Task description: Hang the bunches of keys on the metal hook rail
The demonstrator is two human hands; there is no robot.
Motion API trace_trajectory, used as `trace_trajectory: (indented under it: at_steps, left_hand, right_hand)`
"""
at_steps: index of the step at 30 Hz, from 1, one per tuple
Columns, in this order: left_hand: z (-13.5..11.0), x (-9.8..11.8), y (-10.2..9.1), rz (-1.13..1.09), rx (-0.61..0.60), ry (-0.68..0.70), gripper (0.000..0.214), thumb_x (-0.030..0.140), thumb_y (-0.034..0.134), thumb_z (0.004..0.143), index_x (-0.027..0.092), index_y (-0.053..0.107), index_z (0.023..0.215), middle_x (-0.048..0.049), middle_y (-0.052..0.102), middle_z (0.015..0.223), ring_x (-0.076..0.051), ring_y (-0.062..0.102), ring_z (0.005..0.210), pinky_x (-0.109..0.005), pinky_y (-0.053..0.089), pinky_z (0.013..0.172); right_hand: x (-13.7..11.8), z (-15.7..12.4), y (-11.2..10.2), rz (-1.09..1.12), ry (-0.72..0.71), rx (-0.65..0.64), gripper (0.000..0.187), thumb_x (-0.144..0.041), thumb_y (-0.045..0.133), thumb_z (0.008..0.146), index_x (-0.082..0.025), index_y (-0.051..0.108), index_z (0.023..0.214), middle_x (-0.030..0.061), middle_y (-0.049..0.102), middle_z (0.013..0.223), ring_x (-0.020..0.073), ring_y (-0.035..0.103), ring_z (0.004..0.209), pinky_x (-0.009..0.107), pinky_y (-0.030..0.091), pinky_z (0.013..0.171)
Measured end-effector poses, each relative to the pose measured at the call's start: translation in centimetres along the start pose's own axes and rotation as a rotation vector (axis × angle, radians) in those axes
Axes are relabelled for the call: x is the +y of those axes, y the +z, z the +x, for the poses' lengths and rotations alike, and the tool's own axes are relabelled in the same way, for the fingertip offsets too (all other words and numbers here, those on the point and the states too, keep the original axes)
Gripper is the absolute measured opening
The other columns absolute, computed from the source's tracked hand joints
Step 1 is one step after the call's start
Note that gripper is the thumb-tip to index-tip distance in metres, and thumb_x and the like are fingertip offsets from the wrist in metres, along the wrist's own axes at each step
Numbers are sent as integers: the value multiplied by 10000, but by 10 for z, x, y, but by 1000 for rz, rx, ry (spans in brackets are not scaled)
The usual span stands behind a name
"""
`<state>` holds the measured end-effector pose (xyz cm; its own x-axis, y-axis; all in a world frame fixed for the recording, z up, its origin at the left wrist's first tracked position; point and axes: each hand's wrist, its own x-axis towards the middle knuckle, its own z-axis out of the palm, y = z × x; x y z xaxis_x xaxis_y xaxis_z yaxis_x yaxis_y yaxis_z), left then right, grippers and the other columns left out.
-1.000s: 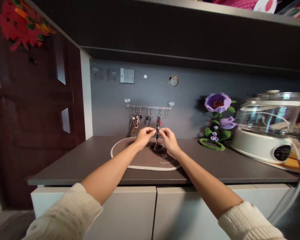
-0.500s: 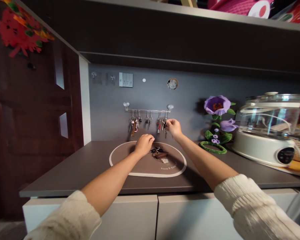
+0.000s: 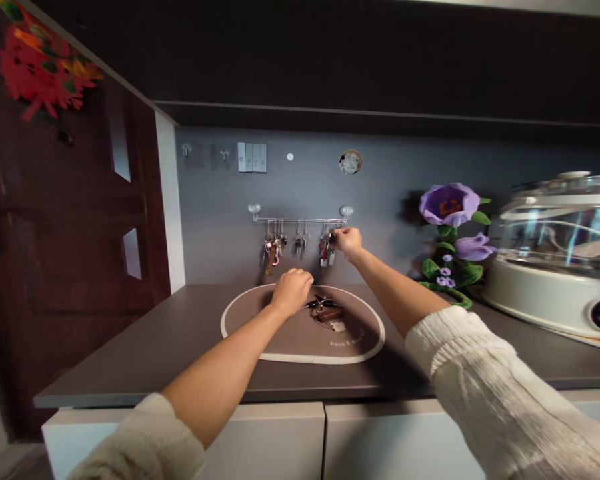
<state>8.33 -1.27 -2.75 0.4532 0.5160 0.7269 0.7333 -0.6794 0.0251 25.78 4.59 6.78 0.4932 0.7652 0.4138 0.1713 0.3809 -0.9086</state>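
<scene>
My right hand (image 3: 349, 241) is raised to the right end of the chrome hook rail (image 3: 300, 219) on the grey wall, fingers pinched on a bunch of keys (image 3: 327, 248) that hangs at the hooks. My left hand (image 3: 293, 291) rests curled on the oval brown mat (image 3: 260, 333), fingers closed beside another key bunch with a brown fob (image 3: 326, 310) lying on the mat. Several other key sets (image 3: 274, 245) hang from the rail's left hooks.
A dark wooden door (image 3: 55, 220) stands at the left. Knitted purple flowers (image 3: 449, 230) sit on the grey countertop (image 3: 145, 347) at the right, beside a white appliance with a clear lid (image 3: 555, 260). A dark shelf overhangs above. White cabinet doors lie below.
My right hand lifted a key bunch from in front of me up to the rail's right hooks. My left hand let go and dropped onto the mat by the other keys.
</scene>
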Motion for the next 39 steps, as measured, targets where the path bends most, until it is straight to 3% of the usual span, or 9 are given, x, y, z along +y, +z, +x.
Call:
trace_trajectory:
  at_steps: [12,20,25,39]
  left_hand:
    - [1,-3,1,25,-4,-16,260,248,367,861,198,622,839,-37,630,843,-166,526,842,-283,395,737]
    - [0,-3,0,8,-15,-19,260,251,370,862,196,624,841,-49,626,845,-172,525,847,-289,395,742]
    - [0,-4,0,6,-15,-16,256,250,376,861,197,626,842,-53,627,841,-171,528,840,-288,397,746]
    - [0,-5,-2,-60,-13,10,248,262,401,852,192,638,870,-44,644,868,-170,533,851,-282,396,763]
  right_hand:
    - [17,-3,6,-56,54,111,145,-145,519,736,-150,510,591,-15,475,523,75,482,438,219,487,444]
    - [43,9,8,-126,-49,61,136,-266,541,721,-150,536,651,-45,462,469,68,463,458,188,447,516]
    - [46,9,8,-130,-44,63,125,-258,520,707,-143,550,669,-35,506,511,67,462,481,195,436,548]
    - [27,-40,-14,-74,-68,-28,96,-194,500,690,-146,566,741,5,587,706,72,504,610,196,420,610]
